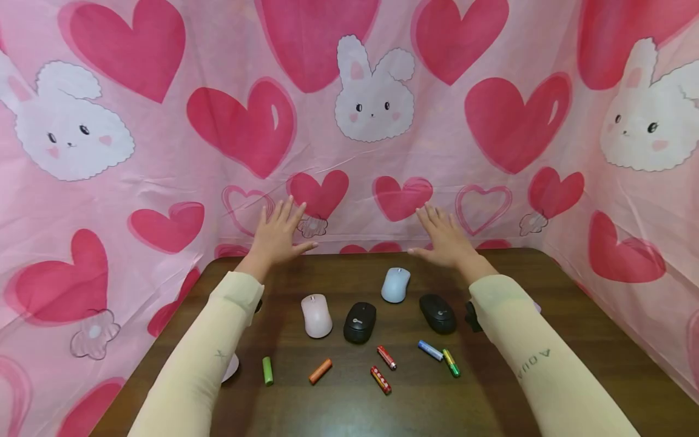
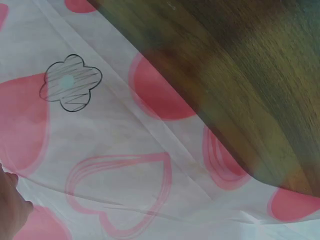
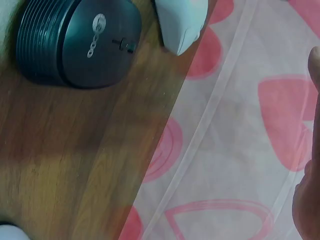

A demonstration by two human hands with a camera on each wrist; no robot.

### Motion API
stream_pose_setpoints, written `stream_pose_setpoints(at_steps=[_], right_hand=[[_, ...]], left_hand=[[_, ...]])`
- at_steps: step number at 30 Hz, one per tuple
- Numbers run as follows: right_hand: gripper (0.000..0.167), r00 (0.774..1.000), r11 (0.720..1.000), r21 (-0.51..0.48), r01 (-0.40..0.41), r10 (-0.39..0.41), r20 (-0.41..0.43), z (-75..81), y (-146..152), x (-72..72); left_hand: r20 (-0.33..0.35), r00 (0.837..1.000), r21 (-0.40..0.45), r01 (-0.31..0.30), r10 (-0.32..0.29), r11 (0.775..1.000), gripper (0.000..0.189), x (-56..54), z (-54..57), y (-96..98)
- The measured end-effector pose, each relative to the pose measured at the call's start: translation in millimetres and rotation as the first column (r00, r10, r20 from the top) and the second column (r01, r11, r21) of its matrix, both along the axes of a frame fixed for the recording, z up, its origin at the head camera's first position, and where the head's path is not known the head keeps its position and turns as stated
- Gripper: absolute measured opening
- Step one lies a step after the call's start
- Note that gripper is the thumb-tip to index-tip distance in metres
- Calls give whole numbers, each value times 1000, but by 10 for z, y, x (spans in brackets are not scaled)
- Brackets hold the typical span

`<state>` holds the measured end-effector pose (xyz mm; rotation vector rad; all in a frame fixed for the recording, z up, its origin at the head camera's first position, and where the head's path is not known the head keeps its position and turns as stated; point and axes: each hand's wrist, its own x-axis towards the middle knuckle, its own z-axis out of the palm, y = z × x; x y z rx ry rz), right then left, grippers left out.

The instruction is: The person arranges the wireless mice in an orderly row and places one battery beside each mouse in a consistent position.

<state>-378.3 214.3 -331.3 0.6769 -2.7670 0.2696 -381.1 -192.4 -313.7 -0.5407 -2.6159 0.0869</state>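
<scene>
Both hands are held out over the back edge of the table with fingers spread and nothing in them. My left hand (image 1: 277,233) is at the back left, my right hand (image 1: 445,238) at the back right. Below and between them lie a pink mouse (image 1: 317,316), a black mouse (image 1: 360,322), a light blue mouse (image 1: 395,285) and another black mouse (image 1: 438,314). In the right wrist view that black mouse (image 3: 102,45) shows large, and the light blue mouse (image 3: 182,22) is cut off at the top. Only a sliver of the left hand (image 2: 12,207) shows in the left wrist view.
Nearer lie several batteries: green (image 1: 267,371), orange (image 1: 320,371), red (image 1: 386,357), another red (image 1: 380,380), blue (image 1: 430,350) and green-yellow (image 1: 451,363). The sleeves partly hide a pale rounded thing (image 1: 232,368) and a black thing (image 1: 472,317). A heart-patterned cloth (image 1: 377,164) surrounds the brown table (image 1: 327,413).
</scene>
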Motion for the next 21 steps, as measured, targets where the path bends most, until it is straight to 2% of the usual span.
stream_pose_setpoints(at_steps=[13,21], right_hand=[[100,997,996,-48,-77,77,-2,-42,-190,92],[95,993,993,-75,-90,95,64,-37,-375,192]], left_hand=[[-6,999,35,38,-38,999,97,179,-1,-23],[20,999,50,45,-46,998,96,312,-37,-88]])
